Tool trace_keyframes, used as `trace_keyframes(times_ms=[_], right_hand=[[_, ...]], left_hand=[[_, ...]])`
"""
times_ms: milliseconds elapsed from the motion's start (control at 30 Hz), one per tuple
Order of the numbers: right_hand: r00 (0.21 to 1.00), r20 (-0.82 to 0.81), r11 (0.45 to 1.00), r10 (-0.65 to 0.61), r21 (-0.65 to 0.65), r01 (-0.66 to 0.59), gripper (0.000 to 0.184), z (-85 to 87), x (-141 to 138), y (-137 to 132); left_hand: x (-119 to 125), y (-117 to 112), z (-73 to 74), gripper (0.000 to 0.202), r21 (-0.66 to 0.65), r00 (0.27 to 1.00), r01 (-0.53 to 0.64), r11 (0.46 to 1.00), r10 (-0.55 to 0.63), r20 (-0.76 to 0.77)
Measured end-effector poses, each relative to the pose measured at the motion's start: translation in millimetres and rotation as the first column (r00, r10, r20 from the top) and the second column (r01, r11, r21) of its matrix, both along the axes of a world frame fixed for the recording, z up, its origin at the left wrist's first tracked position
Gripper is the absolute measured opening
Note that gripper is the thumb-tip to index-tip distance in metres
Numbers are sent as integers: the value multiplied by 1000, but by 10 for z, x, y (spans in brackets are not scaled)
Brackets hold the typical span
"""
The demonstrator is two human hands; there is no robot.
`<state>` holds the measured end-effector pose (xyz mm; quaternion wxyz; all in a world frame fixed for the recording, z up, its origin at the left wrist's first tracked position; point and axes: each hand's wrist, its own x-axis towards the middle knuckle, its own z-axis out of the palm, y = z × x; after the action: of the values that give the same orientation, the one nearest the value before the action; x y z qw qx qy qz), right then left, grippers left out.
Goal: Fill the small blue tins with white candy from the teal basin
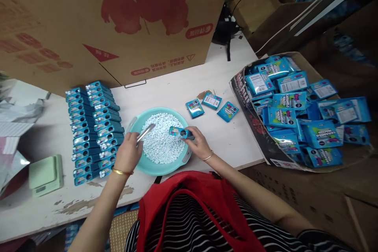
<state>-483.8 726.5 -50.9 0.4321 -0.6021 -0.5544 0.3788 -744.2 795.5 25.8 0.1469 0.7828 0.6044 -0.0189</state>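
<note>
My left hand (127, 155) is closed around a shiny metal spoon (145, 132) that slants over the left side of a turquoise basin (156, 169). Small pale candies (162, 145) fill the basin's bottom. Over its right side, my right hand (199, 143) grips a small blue candy box (176, 131) between thumb and fingers. The box has a dark round opening at the end near my fingers. To the left of the basin stand two rows of similar blue boxes (85, 138); white candies show at several of their openings.
Three blue candy packets (212, 100) lie behind the basin to the right. An open carton (251, 122) heaped with blue packets stands at the right. A large cardboard box (165, 53) blocks the back. A pale green scale (45, 175) sits at far left.
</note>
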Motion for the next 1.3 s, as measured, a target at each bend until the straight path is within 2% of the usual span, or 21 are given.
trace_keyframes(times_ms=[100,200,267,333,400,500,567,667,800,900,967,1033,1100,1133,1200,1300], right_hand=[[977,-163,990,-134,-74,123,36,-37,9,77],[953,-253,983,-165,-118,139,39,-81,3,149],[957,-252,986,-143,-121,115,40,-125,2,178],[967,-230,989,-114,-118,89,40,-177,21,191],[970,-212,989,-118,-112,96,39,-226,71,195],[955,-215,978,-204,-99,186,38,-265,197,197],[939,-222,964,-264,-93,249,39,-253,288,195],[930,-225,957,-291,-76,281,40,-201,383,181],[920,-267,957,-286,-41,286,38,-178,389,154],[910,-315,961,-271,-42,272,40,-203,331,148],[910,-329,967,-251,-43,252,39,-215,293,152],[913,-327,969,-244,-43,243,38,-213,270,156],[913,-325,968,-247,-46,246,38,-200,262,160],[912,-325,968,-250,-47,248,38,-192,263,161],[911,-325,967,-252,-47,251,38,-175,270,165],[911,-316,964,-265,-48,263,39,-148,292,169]], left_hand=[[-318,-101,-424,31,57,952,-304,951,305,-1],[-470,-323,-693,41,-77,883,-469,880,465,-65],[-457,-456,-759,37,-189,839,-543,818,538,-84],[-362,-540,-725,30,-232,805,-588,775,589,-73],[-216,-575,-609,30,-210,796,-590,780,605,9],[-25,-537,-418,43,-189,792,-509,840,542,279],[-10,-448,-389,45,-179,762,-502,846,531,371],[-189,-243,-555,46,-166,766,-539,826,563,312],[-505,22,-906,50,-174,828,-480,860,510,235],[-599,146,-1025,48,-155,886,-424,892,445,135],[-582,200,-1014,50,-115,907,-399,910,410,100],[-516,246,-967,52,11,927,-364,931,361,99],[-413,295,-932,44,133,969,-243,961,235,71],[-350,321,-933,38,142,987,-157,977,154,35],[-210,369,-989,27,48,999,-21,999,23,-39],[3,385,-1184,27,-92,997,35,995,-41,-68]])
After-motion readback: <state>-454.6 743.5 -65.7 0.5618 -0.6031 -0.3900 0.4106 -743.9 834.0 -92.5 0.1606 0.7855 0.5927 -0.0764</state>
